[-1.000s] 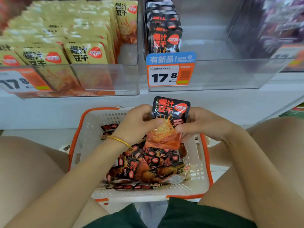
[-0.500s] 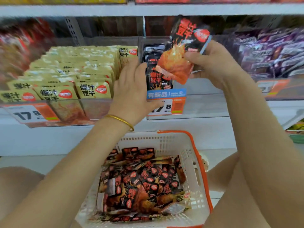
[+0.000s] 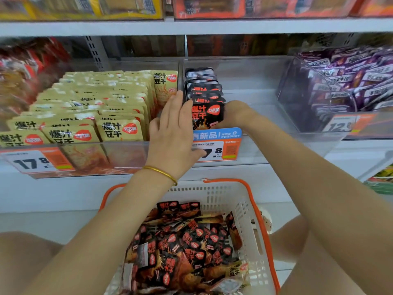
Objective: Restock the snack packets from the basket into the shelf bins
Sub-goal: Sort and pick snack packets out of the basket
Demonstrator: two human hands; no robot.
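A black snack packet stands upright at the front of a row of matching black packets in the clear middle shelf bin. My right hand grips that packet's right edge inside the bin. My left hand lies flat with fingers extended against the bin's front left corner, beside the packet and holding nothing. Below, the white basket with an orange rim holds a heap of several black packets.
A bin of yellow packets sits to the left and a bin of purple packets to the right. The middle bin's right part holds no packets. A price tag hangs on its front. A shelf board runs above.
The packet went from both hands over the basket up to the shelf. My right hand lowered it into the front of the black row while my left hand moved up to the bin's front.
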